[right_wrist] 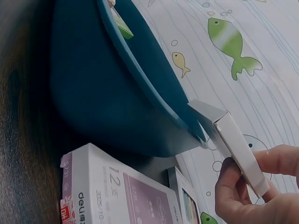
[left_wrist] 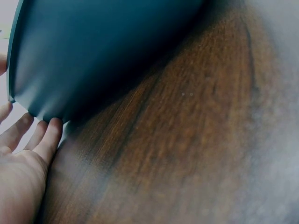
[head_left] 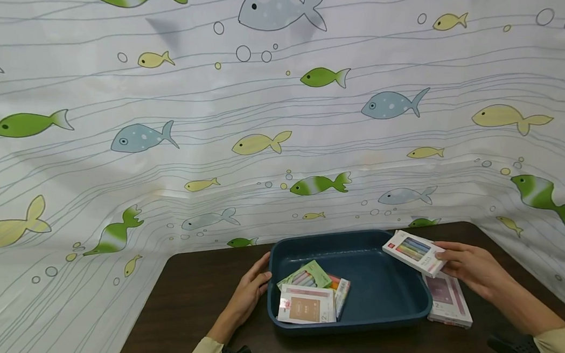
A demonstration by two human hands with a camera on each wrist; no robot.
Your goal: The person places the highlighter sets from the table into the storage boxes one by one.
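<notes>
My right hand (head_left: 473,266) pinches a white box of coloured sticks (head_left: 415,252) by its right end, just over the right rim of a dark blue tub (head_left: 377,290). The box's narrow side shows in the right wrist view, thumb on one face and fingers on the other. My left hand (head_left: 248,290) rests against the tub's left side; its fingertips touch the outer wall (left_wrist: 60,93) in the left wrist view. Inside the tub, at the left, lie a white-and-brown box (head_left: 306,306), a green box (head_left: 311,275) and a partly covered colourful box (head_left: 342,296).
Right of the tub, a white-and-purple box (head_left: 450,300) lies on the dark wooden table (head_left: 187,300). A second box (right_wrist: 187,200) with a coloured window sits beside it in the right wrist view. A fish-patterned sheet (head_left: 219,102) hangs behind the table.
</notes>
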